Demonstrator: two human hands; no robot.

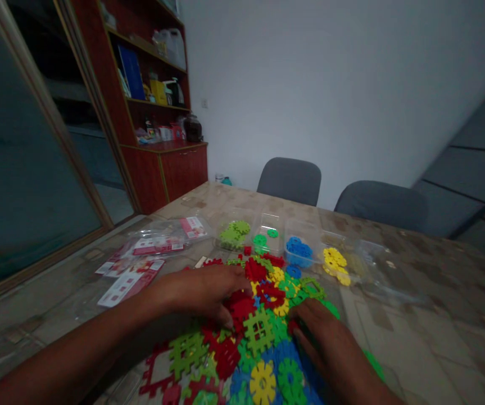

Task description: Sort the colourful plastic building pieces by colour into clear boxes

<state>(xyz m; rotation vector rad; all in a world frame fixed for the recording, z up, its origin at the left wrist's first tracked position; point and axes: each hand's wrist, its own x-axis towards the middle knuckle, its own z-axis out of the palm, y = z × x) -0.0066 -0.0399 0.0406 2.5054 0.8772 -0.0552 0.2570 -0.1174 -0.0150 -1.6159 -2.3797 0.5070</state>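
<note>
A wide heap of plastic pieces (259, 332) covers the near middle of the table, mixing red, lime, green, blue and yellow. My left hand (214, 289) reaches over its left side, thumb and fingers apart, touching red pieces (241, 308). On the heap's right side, my right hand (313, 323) has its fingers bent around a small red piece (293, 326). Behind the heap stand clear containers: one with lime pieces (234, 233), one with a few green discs (260, 243), one with blue discs (298, 251) and one with yellow discs (335, 264).
Clear plastic bags with red and white labels (130, 281) lie on the table's left side. More clear plastic (372, 264) is beside the yellow discs. Two grey chairs (290, 179) stand behind the far edge, and a red shelf cabinet (162, 169) is at the back left.
</note>
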